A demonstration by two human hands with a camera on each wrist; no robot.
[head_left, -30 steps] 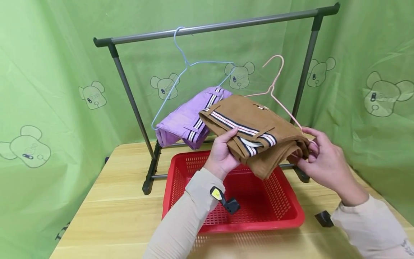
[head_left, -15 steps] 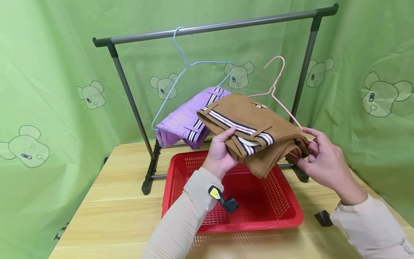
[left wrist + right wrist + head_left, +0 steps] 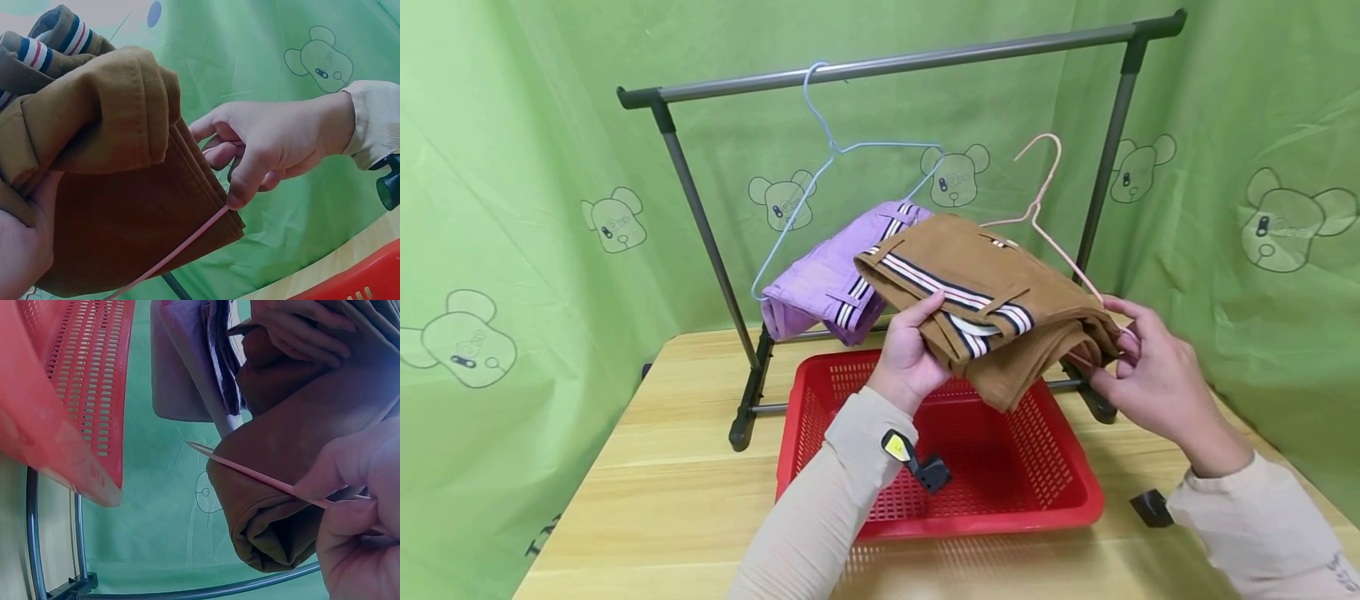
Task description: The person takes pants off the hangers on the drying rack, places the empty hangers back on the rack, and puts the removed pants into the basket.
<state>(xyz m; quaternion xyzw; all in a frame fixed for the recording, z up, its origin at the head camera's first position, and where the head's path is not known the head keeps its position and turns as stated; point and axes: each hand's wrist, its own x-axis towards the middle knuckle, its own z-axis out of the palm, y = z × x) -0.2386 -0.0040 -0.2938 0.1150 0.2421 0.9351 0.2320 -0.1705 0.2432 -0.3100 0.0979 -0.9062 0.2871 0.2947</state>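
Brown trousers (image 3: 955, 250), folded over a pink hanger (image 3: 1037, 207), are held above a red basket (image 3: 977, 525). The left hand (image 3: 913, 362) grips them near the striped waistband; the right hand (image 3: 1153, 379) pinches the hanger's lower corner. Its hook stands apart from the rack's (image 3: 925, 61) bar. Purple trousers (image 3: 823, 267) hang there on a blue hanger (image 3: 834, 149), partly hidden behind the brown pair. The basket sits on the wooden table (image 3: 677, 475), blocking part of the rack's base; a green curtain (image 3: 587, 142) backs everything.

Folded brown cloth trousers (image 3: 962, 271) partly hide the pink wire hanger (image 3: 1037, 208) and rectangular red perforated plastic basket (image 3: 977, 524).
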